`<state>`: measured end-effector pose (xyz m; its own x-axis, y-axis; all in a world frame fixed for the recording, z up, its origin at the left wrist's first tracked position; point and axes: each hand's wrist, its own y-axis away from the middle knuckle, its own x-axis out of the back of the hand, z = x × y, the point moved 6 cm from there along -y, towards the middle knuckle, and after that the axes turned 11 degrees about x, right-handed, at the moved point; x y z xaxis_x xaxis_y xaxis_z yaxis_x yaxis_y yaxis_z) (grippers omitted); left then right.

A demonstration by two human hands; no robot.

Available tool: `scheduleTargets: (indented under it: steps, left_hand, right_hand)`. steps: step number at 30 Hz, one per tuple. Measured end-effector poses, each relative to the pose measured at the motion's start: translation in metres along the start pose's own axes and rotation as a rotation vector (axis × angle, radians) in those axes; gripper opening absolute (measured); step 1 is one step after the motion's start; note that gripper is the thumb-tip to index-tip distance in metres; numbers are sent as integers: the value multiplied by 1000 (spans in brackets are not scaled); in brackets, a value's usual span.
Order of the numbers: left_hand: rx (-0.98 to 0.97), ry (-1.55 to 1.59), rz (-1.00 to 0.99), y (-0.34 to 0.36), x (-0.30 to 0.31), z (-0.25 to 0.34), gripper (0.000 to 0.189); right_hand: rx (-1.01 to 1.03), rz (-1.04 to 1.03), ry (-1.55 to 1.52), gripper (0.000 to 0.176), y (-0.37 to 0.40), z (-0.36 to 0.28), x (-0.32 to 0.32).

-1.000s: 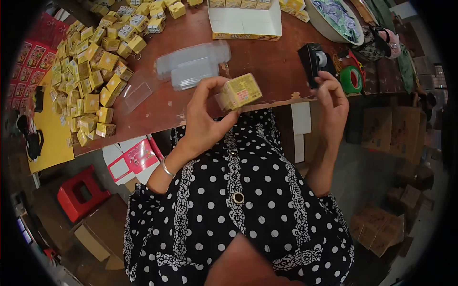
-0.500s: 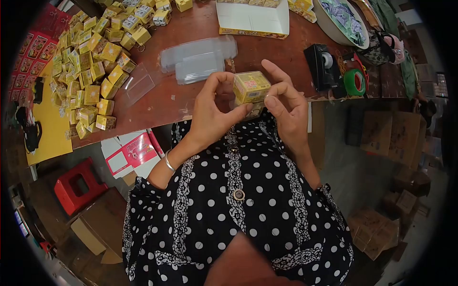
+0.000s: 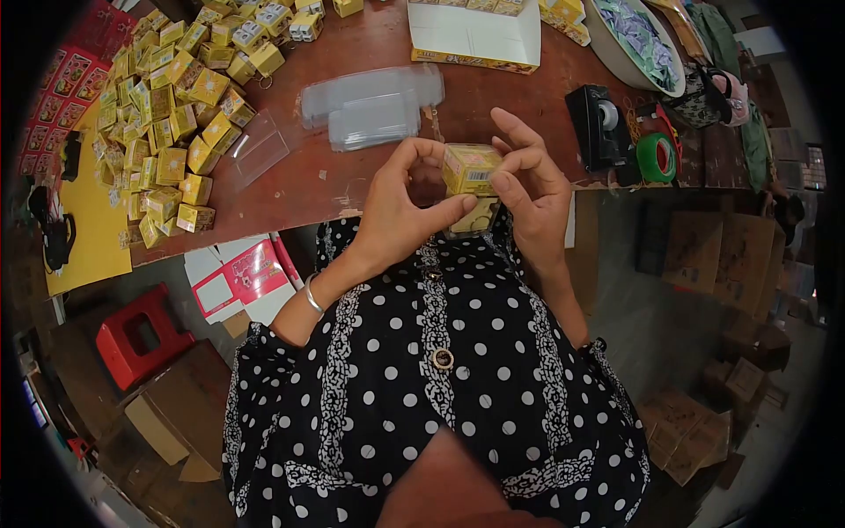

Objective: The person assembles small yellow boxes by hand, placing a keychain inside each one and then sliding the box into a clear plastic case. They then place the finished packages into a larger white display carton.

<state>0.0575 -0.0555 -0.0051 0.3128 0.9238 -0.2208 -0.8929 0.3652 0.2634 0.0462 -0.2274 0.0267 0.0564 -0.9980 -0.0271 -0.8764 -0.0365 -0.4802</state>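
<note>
I hold a small yellow box (image 3: 470, 169) with a barcode between both hands, just over the near edge of the brown table (image 3: 493, 114). My left hand (image 3: 400, 207) pinches its left side with thumb and fingers. My right hand (image 3: 530, 195) grips the right side, fingertips on the box's top and front. A clear plastic sleeve (image 3: 473, 216) appears to sit around the box's lower part. A metal bangle (image 3: 310, 297) rings my left wrist.
A heap of small yellow boxes (image 3: 167, 106) fills the table's left. Flat clear plastic sleeves (image 3: 370, 106) lie in the middle. A black tape dispenser (image 3: 598, 123) and a green tape roll (image 3: 653, 157) stand at right. A white tray (image 3: 475, 31) sits behind. A red stool (image 3: 141, 339) is below.
My right hand came back from the tape dispenser and joined my left hand on the yellow box. The box has been turned and lowered slightly toward me.
</note>
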Motion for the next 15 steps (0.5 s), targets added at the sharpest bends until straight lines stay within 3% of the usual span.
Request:
scheduleTargets:
  steps: [11, 15]
  left_hand:
    - [-38, -43, -27, 0, -1, 3, 52]
    - [-27, -32, -30, 0, -2, 3, 51]
  right_hand:
    - [80, -30, 25, 13, -2, 0, 2]
    - [-102, 15, -138, 32, -2, 1, -4]
